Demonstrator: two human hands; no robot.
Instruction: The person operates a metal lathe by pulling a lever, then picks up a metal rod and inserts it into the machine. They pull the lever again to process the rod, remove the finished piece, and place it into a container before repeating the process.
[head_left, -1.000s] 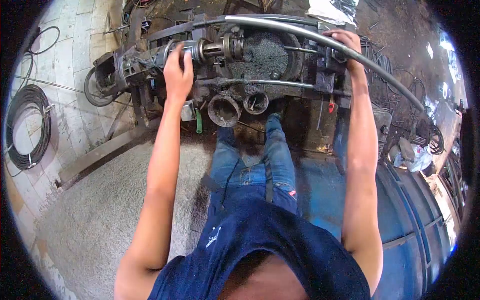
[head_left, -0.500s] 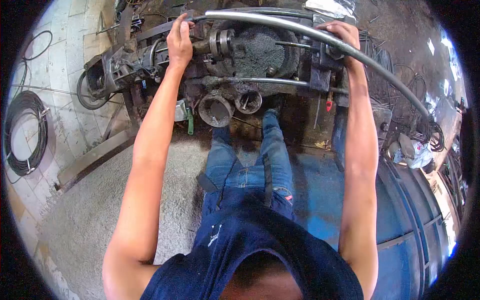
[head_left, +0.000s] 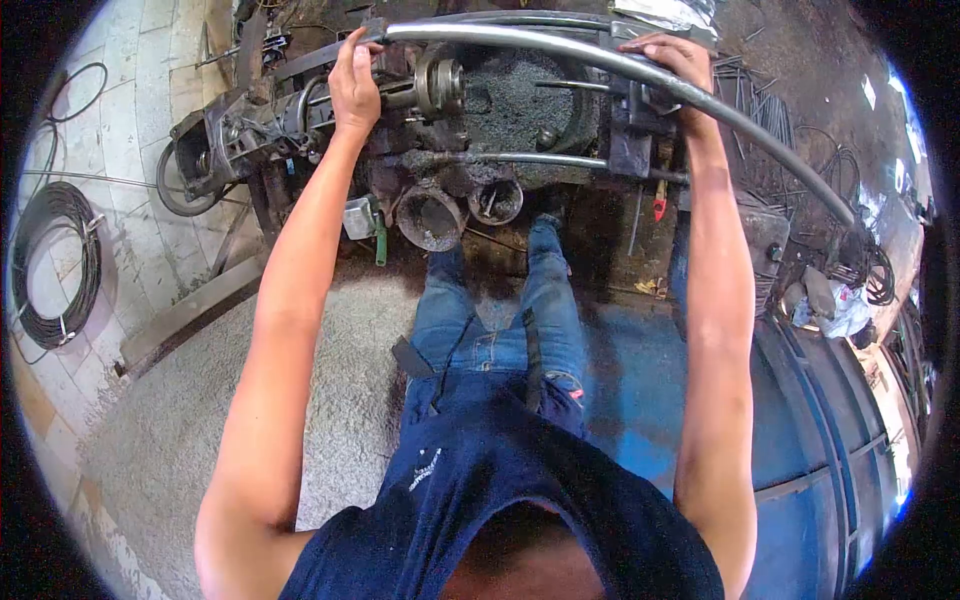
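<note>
A long metal bar [head_left: 560,45], shiny at its left part and duller toward the right, spans the machine [head_left: 630,130] and slopes down to the right. My left hand [head_left: 355,88] is closed at the bar's narrower left end, fingers pinched there. Toward the middle right of the bar, my right hand [head_left: 680,68] wraps over it, with the fingertips on its far side. Beneath the bar, between my hands, is a round metal clamp or chuck [head_left: 440,88] on the machine. Dark metal shavings [head_left: 515,110] fill the basin beside it.
Two round metal cups [head_left: 430,217] hang at the machine's near side, next to a green-handled tool [head_left: 380,245]. A coil of black cable [head_left: 40,270] lies on the tiles at left. Blue metal sheet [head_left: 640,400] covers the floor at right. Bundled rods [head_left: 760,120] lie at the far right.
The bar has shifted a little to the left. My left hand has moved slightly left with its end, and my right hand has moved slightly left too.
</note>
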